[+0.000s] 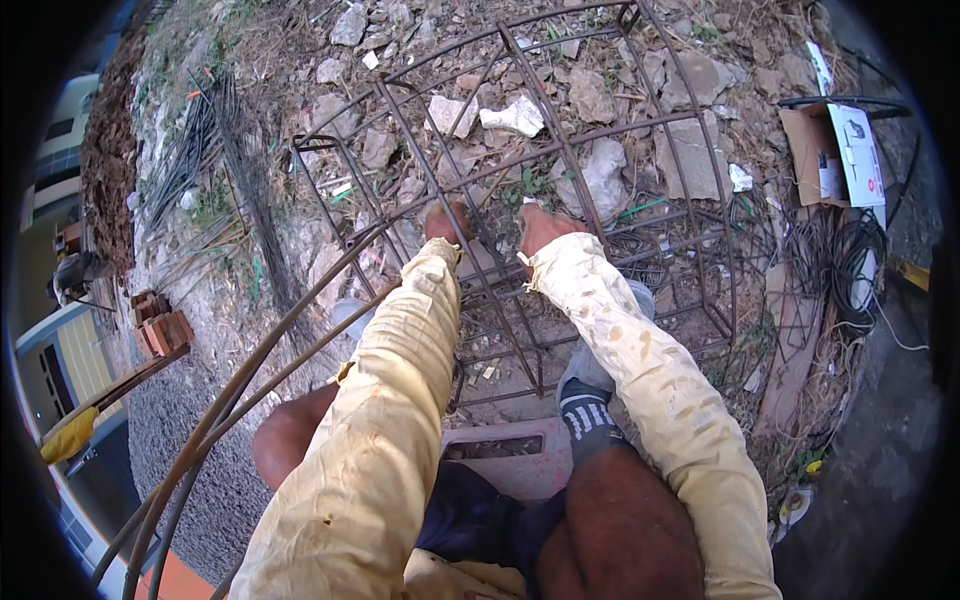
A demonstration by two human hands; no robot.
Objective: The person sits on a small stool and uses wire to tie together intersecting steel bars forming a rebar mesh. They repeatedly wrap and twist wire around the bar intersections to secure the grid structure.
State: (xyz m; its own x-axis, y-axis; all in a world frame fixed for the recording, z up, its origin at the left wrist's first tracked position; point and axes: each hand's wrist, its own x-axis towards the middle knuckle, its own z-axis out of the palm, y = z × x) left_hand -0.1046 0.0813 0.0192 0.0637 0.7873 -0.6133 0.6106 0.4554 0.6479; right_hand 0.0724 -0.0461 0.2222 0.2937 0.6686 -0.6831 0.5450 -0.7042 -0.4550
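A rusty rebar cage of long bars and square stirrups lies across the rubble in front of me. My left hand is at a crossing of its bars, fingers curled and partly hidden by the steel. Just to the right, my right hand is closed between two cage bars, knuckles away from me; whatever it grips is hidden. Both forearms wear loose pale-yellow sleeves. Long rebar rods run from the cage's left side toward the lower left, beside my left arm.
Broken concrete chunks lie beneath the cage. A pinkish low seat shows between my legs. At right are an opened cardboard box and coiled black wire. Thin rods, bricks and a gravel pile are at left.
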